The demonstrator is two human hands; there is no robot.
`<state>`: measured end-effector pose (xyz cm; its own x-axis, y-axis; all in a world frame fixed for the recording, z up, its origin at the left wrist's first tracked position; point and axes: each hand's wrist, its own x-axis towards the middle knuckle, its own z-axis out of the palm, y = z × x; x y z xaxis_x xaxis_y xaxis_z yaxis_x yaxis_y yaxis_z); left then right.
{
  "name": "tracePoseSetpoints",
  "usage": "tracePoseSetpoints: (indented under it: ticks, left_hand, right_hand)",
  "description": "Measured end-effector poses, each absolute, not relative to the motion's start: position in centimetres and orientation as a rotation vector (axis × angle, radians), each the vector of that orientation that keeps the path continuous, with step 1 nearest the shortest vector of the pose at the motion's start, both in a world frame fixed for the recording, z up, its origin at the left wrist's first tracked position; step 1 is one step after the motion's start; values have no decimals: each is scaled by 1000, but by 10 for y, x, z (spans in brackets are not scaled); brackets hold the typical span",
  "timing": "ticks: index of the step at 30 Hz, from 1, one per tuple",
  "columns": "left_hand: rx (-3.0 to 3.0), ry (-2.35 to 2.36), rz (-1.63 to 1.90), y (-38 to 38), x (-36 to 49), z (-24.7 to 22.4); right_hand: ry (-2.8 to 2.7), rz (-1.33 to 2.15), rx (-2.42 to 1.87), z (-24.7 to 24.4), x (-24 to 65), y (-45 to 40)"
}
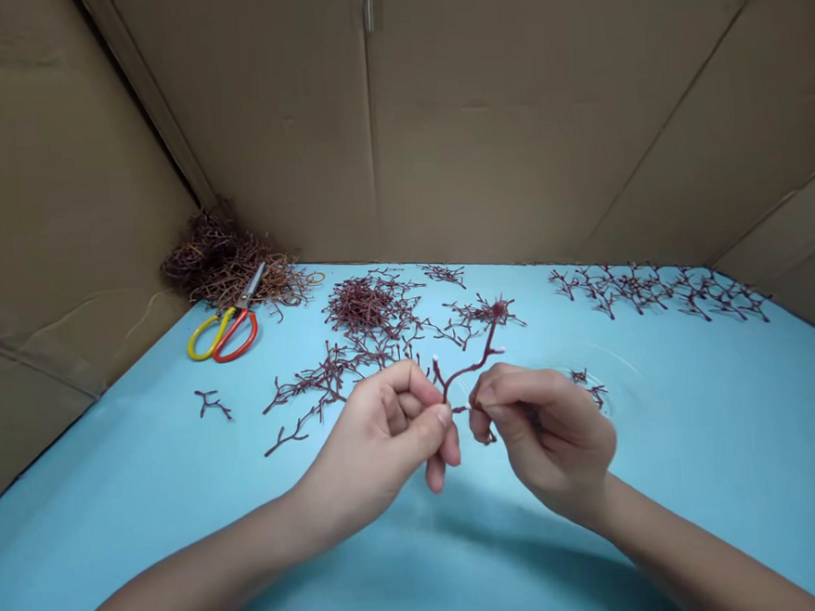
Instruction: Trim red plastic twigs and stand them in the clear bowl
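Near the middle of the view, my left hand (403, 427) pinches the lower end of a dark reddish-brown branched twig (469, 368), which rises up and to the right with pale tips on its side shoots. Close by on the right, my right hand (546, 431) has its thumb and forefinger pressed together on a thin brown piece beside the twig. A small gap parts the two hands, bridged by a short brown stem. Both hands are held above the light blue table (711, 452).
Yellow-and-red scissors (233, 332) lie at the left, against a tangled brown heap (229, 257). A dense twig pile (369, 306) and scattered twigs sit behind my hands. More branched twigs (650, 290) spread at the back right. Cardboard walls (492, 113) surround the table.
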<state>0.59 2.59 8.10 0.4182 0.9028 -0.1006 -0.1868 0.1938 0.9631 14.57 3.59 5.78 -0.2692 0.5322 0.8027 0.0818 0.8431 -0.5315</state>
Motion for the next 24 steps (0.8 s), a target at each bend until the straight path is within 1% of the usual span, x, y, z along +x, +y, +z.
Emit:
tracePoseSetpoints:
  ticks: [3, 9, 12, 18, 24]
  left_hand:
    - [1084, 799, 870, 35, 9, 86]
    - [1071, 821, 881, 36, 9, 81]
    - [1082, 847, 896, 32, 5, 84]
    - [1108, 872, 970, 26, 2, 88]
    - [1107, 860, 905, 18, 1, 86]
  right_hand:
    - [-1801, 435, -502, 65, 144, 43]
    - [-1882, 383, -596, 60, 148, 40]
    - [-1953, 373, -591, 59, 149, 38]
    - [-1809, 305, -484, 62, 150, 30]
    - [-1840, 373, -534, 65, 149, 28]
